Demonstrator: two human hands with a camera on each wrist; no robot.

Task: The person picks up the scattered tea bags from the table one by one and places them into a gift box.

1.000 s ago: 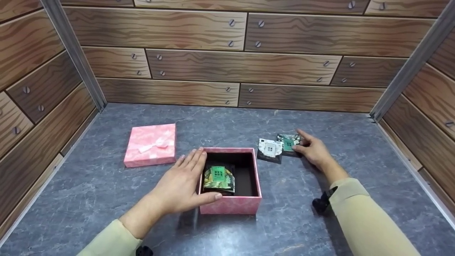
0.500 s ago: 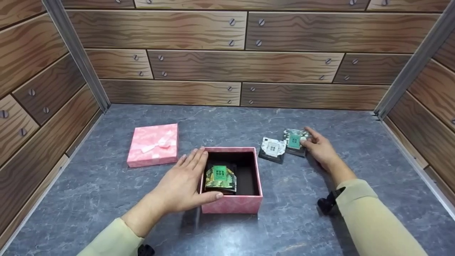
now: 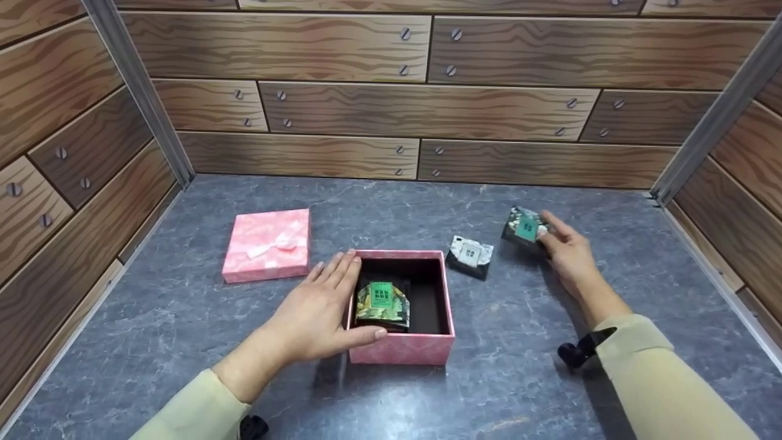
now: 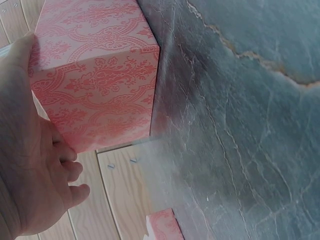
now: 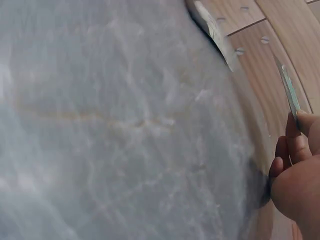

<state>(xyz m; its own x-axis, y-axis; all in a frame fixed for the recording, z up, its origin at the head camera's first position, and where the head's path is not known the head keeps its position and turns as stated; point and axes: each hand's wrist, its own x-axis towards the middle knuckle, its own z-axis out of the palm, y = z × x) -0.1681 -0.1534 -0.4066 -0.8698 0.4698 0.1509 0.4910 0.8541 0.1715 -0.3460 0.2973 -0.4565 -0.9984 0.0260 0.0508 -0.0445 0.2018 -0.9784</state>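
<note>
My right hand (image 3: pixel 571 253) pinches a small flat packet (image 3: pixel 525 226) with a floral print and green label, held off the table at the right. Edge-on, this green-label packet (image 5: pixel 290 90) shows between thumb and fingers in the right wrist view. My left hand (image 3: pixel 314 308) rests on an open pink box (image 3: pixel 400 349), straight fingers along its left rim and thumb over the near rim. Inside the box, on its left side, lies a packet with a yellow-green print (image 3: pixel 383 302). A white-patterned packet (image 3: pixel 470 255) lies on the table just right of the box.
A pink lid with a bow (image 3: pixel 267 244) lies at the back left of the grey marbled table (image 3: pixel 391 214). Wood-patterned walls (image 3: pixel 342 110) enclose the back and both sides.
My right hand has lifted the green-label packet off the table and drawn it right, away from the white-patterned packet. My left hand stays on the box.
</note>
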